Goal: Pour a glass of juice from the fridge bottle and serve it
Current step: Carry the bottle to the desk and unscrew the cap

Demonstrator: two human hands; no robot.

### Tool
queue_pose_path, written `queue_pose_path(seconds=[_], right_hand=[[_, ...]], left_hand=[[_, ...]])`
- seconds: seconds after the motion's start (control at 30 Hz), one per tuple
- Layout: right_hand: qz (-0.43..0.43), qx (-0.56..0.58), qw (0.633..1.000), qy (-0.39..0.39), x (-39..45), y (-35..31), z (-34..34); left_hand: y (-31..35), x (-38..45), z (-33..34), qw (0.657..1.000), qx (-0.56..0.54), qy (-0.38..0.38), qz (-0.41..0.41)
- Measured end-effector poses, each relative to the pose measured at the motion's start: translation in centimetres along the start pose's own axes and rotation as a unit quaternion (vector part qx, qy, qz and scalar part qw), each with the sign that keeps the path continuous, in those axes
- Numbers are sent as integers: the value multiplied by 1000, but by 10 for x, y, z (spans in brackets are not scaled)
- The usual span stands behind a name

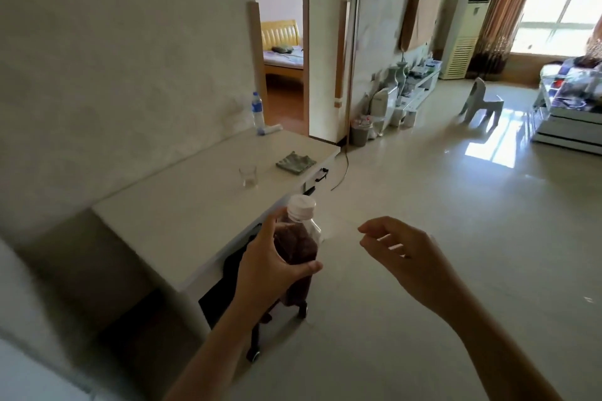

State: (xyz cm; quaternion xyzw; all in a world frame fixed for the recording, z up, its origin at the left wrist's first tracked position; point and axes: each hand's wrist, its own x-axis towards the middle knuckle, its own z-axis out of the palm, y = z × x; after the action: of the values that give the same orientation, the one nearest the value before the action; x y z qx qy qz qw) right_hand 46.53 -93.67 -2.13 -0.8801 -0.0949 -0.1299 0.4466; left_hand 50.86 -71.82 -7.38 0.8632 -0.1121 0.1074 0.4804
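My left hand grips a clear plastic bottle of dark red juice around its body; the bottle is upright with its white cap on. My right hand hovers to the right of the bottle, fingers loosely curled and apart, holding nothing. An empty clear glass stands on the pale desk ahead of the bottle, toward the desk's far half.
A folded greenish cloth lies beyond the glass. A water bottle stands at the desk's far end by the doorway. A black wheeled chair is tucked under the desk. Open tiled floor lies to the right, with a white plastic stool farther off.
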Motion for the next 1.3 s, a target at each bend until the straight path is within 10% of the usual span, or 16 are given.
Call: queue_pose_path(seconds=[0.67,1.3], right_hand=[[-223,21,933,-283,408,114,79],[-366,-22,863,-348,628,103,227]], left_hand=[[-95,263,52,953,120,213,-179],[-190,436,6,905,277,254,-201]])
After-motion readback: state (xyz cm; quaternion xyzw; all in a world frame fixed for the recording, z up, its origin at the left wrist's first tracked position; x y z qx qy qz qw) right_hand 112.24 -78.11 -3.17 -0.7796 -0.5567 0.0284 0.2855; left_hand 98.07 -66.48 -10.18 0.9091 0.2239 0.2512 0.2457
